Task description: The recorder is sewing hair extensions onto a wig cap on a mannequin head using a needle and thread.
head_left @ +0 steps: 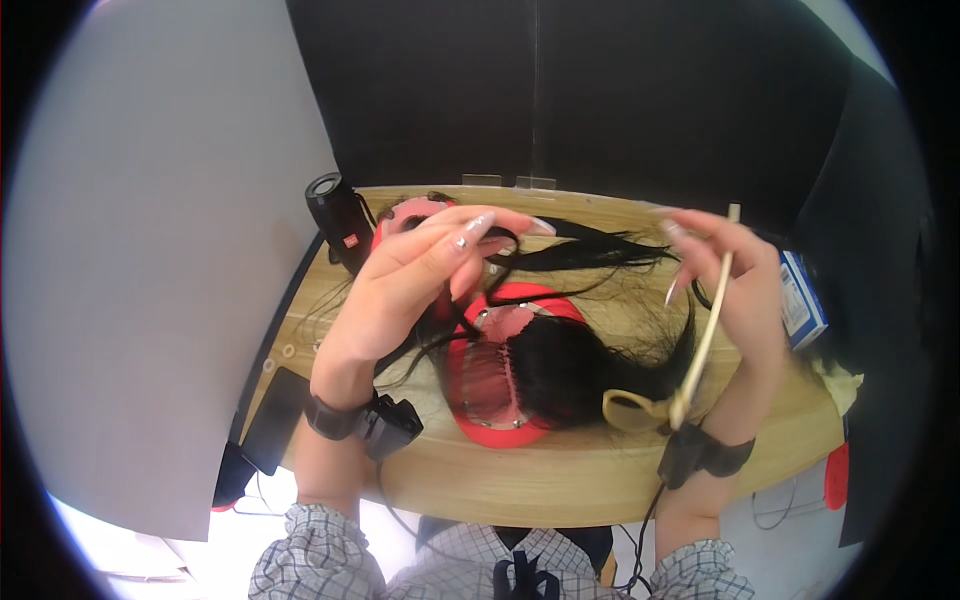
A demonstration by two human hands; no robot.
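My left hand [405, 275] is raised over the table, its thumb and fingers drawn together around a looped strand of black hair [508, 262]. Opposite it, my right hand [740, 275] has a long pale-yellow tool [708, 335] tucked across its palm; an oval loop shows at the tool's lower end, but its exact kind is unclear. The right fingertips are curled, and fine hairs run near them. Between the hands lies a red wig head [515, 437] with a mesh cap [487, 375] and long black hair [560, 375] spread to the right.
Behind my left hand is a second red and pink head form [413, 210], partly hidden. A black cylindrical speaker [338, 222] stands at the far left. A blue and white box [803, 298] sits at the right. Dark panels [600, 100] enclose the wooden table [450, 490]. Wristbands with cables are on both arms.
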